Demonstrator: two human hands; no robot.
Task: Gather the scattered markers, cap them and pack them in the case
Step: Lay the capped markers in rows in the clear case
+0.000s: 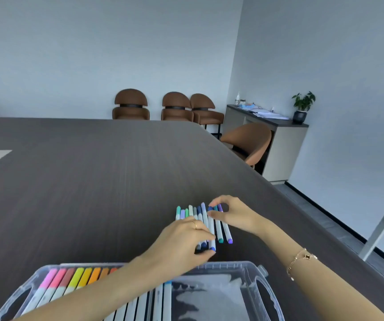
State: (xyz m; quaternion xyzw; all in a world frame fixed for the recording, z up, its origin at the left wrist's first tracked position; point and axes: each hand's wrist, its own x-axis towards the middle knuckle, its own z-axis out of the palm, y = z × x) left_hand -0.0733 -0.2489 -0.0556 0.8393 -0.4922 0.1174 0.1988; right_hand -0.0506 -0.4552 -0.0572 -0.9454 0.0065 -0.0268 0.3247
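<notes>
Nearest me, the clear case (251, 268) holds warm-coloured markers on its left, its right half bare. Just beyond, my left hand (181, 242) curls over the loose marker row (206, 222), gripping their near ends. My right hand (235, 214) pinches the far caps. Wide dark table (82, 181) lies open beyond.

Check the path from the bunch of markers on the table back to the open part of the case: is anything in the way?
Nothing visible blocks it. The markers lie just beyond the clear case, both hands on them: left hand, right hand. The case's right section shows bare; only the left forearm crosses its far rim.
</notes>
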